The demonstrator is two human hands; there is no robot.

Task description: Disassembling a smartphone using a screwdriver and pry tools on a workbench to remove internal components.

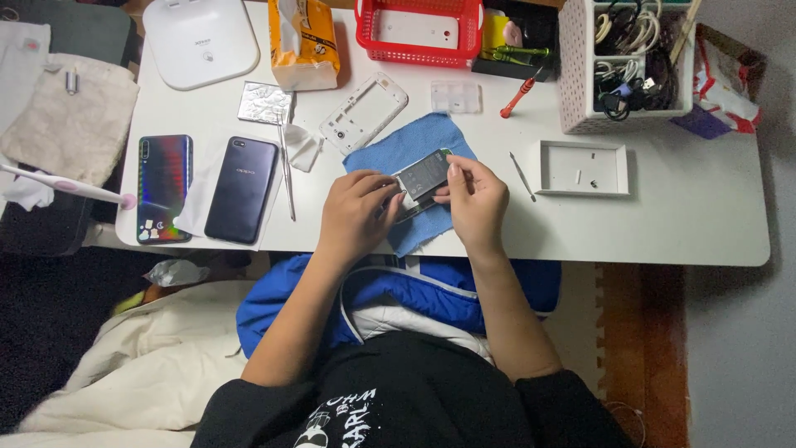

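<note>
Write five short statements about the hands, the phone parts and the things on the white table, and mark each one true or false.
1. Both hands hold a dark battery over the blue cloth. True: the left hand and right hand grip the battery above the blue cloth.
2. Two phones lie face up to the right of the hands. False: the two phones, one iridescent and one dark, lie back side up to the left.
3. A red screwdriver lies near the white cable basket. True: the screwdriver lies beside the basket.
4. The red basket is empty. False: the red basket holds a white phone.
5. The tissue pack is blue. False: the tissue pack is orange.
</note>
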